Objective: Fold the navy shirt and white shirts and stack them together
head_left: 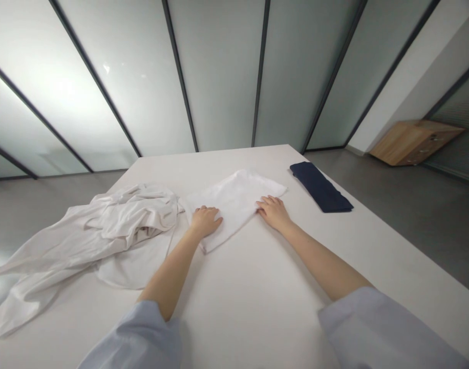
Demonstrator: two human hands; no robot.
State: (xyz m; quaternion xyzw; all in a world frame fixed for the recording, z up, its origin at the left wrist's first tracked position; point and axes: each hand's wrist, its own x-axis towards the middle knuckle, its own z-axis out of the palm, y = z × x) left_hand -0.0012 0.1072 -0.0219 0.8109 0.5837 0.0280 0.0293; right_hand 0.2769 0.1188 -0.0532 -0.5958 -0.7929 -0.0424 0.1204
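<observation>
Here, hands (206, 220) (273, 211) flat, on folded white towel (234, 197)

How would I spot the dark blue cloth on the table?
Look at the big white table. Go to its far right edge, past the right hand. The dark blue cloth lies there folded flat, the only dark thing among white ones.
</observation>
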